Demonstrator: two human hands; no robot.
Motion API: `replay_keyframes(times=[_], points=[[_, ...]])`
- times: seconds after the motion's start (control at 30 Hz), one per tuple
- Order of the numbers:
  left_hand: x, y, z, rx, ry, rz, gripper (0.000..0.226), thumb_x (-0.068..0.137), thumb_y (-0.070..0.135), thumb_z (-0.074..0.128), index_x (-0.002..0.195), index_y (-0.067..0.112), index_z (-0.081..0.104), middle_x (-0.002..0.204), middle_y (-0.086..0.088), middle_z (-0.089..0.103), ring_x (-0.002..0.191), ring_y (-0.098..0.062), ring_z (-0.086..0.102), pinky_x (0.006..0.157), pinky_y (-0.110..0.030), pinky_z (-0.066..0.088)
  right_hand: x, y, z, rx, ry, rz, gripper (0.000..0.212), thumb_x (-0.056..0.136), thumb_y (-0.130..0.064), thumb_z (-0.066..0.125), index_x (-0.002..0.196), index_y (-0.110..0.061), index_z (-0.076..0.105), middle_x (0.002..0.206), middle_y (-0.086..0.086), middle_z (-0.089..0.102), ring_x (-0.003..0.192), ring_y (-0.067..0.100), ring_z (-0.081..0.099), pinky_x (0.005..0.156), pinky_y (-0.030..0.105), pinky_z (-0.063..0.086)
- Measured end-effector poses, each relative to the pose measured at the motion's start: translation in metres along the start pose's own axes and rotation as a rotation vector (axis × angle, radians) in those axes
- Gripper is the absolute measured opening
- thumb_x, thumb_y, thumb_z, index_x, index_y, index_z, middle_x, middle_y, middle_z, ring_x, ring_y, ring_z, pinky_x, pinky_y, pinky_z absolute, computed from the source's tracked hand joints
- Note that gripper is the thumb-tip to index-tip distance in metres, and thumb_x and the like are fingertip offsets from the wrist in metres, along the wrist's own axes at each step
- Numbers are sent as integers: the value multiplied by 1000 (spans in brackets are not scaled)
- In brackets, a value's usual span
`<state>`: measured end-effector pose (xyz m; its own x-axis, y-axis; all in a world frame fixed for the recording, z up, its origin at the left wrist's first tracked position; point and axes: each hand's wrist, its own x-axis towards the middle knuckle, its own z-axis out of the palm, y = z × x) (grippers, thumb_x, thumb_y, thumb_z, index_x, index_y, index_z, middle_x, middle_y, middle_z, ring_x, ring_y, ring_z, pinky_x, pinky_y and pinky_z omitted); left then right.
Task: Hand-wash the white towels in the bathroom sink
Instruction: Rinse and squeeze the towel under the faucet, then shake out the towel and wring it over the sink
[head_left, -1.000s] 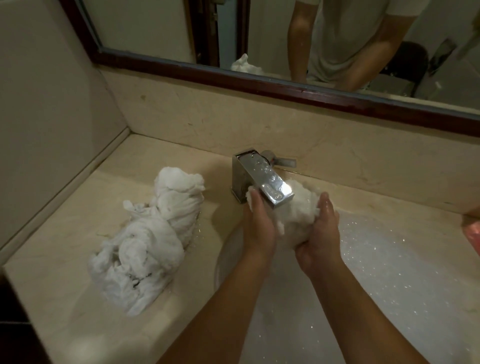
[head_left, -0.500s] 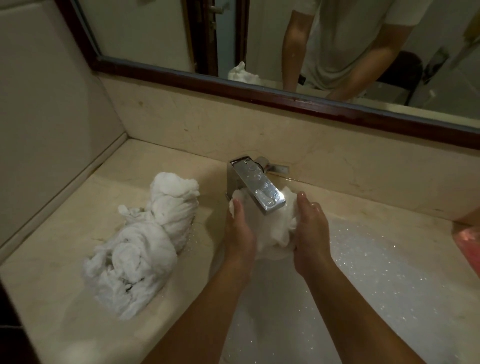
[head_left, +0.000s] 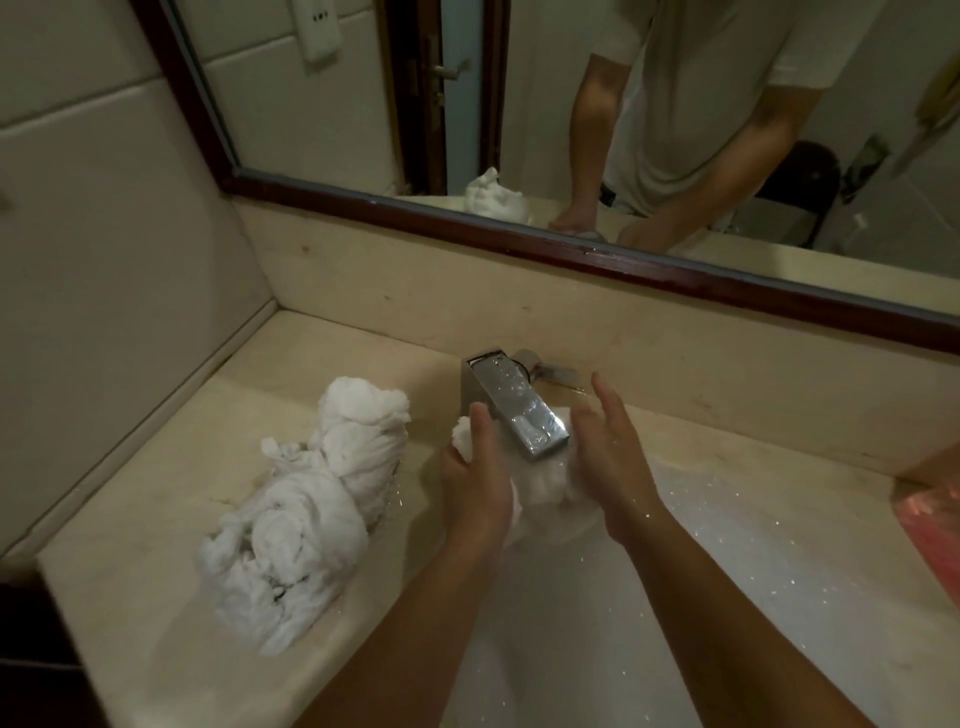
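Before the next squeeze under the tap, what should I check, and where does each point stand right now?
1. Left hand grips the towel: ok.
2. Right hand grips it too: not ok, its fingers are straight and spread beside the towel.
3. Towel sits below the faucet spout: ok.
4. Water running: cannot tell.
5. Towel pile rests on the counter, outside the sink: ok.
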<state>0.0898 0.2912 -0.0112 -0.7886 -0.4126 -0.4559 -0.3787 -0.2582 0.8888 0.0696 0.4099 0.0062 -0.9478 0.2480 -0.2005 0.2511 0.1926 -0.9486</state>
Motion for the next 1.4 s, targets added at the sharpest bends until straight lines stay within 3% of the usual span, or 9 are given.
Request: replay_keyframes(times=[0.13, 0.37, 0.47, 0.6, 0.73, 0.83, 1.1, 1.3, 1.4], points=[[2, 0, 2, 17, 10, 10, 49, 102, 64, 44, 130, 26, 56, 117, 5, 59, 106, -16, 57, 96, -34, 45, 24, -14, 4, -102, -71, 18, 56, 114, -51, 28, 165, -28, 32, 171, -4, 33, 155, 19, 32, 126, 42, 26], [6, -4, 3, 41, 18, 21, 36, 105, 58, 41, 123, 29, 54, 113, 4, 60, 103, -17, 58, 92, -32, 43, 16, -9, 12, -56, -4, 18, 40, 115, -45, 28, 126, -25, 60, 132, -2, 62, 114, 16, 56, 92, 34, 38], [1, -4, 2, 50, 44, 17, 42, 107, 56, 37, 130, 25, 56, 116, 2, 61, 101, -17, 57, 91, -30, 42, 8, -4, 12, 21, 33, 97, 49, 114, -47, 30, 137, -22, 65, 141, -2, 61, 128, 18, 57, 107, 41, 46], [-21, -8, -7, 145, 36, -34, 41, 109, 55, 32, 134, 28, 51, 117, 2, 56, 115, -27, 58, 90, -30, 35, -23, 15, 6, 215, 34, 288, 38, 106, -47, 47, 120, -19, 68, 114, 1, 70, 97, 21, 67, 69, 31, 49], [-43, -17, -21, 175, 50, 8, 49, 107, 57, 35, 132, 24, 60, 127, -3, 67, 123, -30, 61, 97, -36, 44, -64, 30, -4, 176, 28, 282, 21, 104, -33, 64, 122, -23, 64, 113, 2, 71, 100, 21, 70, 69, 33, 54], [-61, -9, -36, 141, 81, 71, 35, 105, 55, 42, 118, 30, 62, 114, 4, 67, 117, -24, 63, 96, -35, 47, -85, 21, -9, 148, -5, 241, 28, 103, -29, 66, 129, -22, 60, 122, 5, 69, 107, 24, 68, 84, 40, 59], [-104, 96, -95, 140, 119, 141, 68, 105, 64, 34, 154, 18, 44, 154, -13, 50, 137, -35, 51, 112, -47, 41, -134, -85, 9, 52, -256, 63, 54, 103, -51, 62, 149, -29, 44, 142, -1, 56, 125, 25, 60, 99, 43, 57], [-78, 166, -154, 185, 49, 203, 66, 108, 62, 28, 156, 18, 41, 153, -9, 52, 137, -32, 52, 113, -41, 40, -140, -166, 49, -200, -158, -227, 37, 108, -46, 50, 92, -19, 69, 87, -1, 72, 87, 19, 69, 85, 43, 58], [-51, 171, -170, 251, -11, 213, 62, 111, 55, 26, 155, 15, 43, 152, -11, 52, 137, -32, 53, 116, -45, 41, -131, -183, 82, -255, -134, -282, 40, 112, -39, 47, 98, -11, 72, 91, 4, 71, 91, 24, 66, 78, 36, 49]])
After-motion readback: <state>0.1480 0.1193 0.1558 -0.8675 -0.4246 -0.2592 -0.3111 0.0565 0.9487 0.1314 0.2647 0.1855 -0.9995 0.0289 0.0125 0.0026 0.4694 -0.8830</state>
